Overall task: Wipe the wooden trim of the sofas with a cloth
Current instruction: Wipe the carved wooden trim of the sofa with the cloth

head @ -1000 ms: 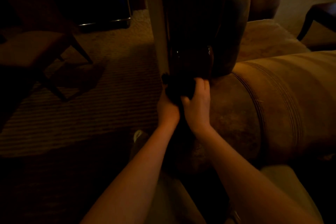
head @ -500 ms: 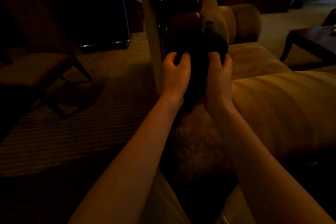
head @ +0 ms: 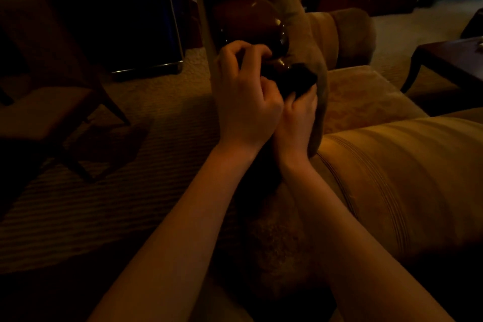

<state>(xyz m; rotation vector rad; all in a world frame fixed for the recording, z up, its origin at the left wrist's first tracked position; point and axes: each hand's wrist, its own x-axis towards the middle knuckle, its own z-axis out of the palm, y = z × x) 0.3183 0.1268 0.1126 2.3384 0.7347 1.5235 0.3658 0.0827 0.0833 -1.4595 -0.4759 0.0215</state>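
The room is dim. A dark cloth (head: 295, 81) lies bunched against the glossy dark-brown wooden trim (head: 251, 21) that runs along the back of a tan sofa (head: 392, 170). My right hand (head: 296, 117) grips the lower part of the cloth on the trim. My left hand (head: 245, 97) sits just left of it, fingers curled at the cloth's upper edge over the wood. Most of the cloth is hidden in shadow between the hands.
A dark coffee table (head: 449, 60) stands at the right. A wooden chair (head: 44, 102) is on the carpet at the left, with a dark cabinet (head: 112, 26) behind it. The sofa seat cushion (head: 366, 94) lies beyond the hands.
Both hands have slid up along the wooden trim with the cloth. From being spread apart half a second ago, they have come together, the left hand crossing over the right.
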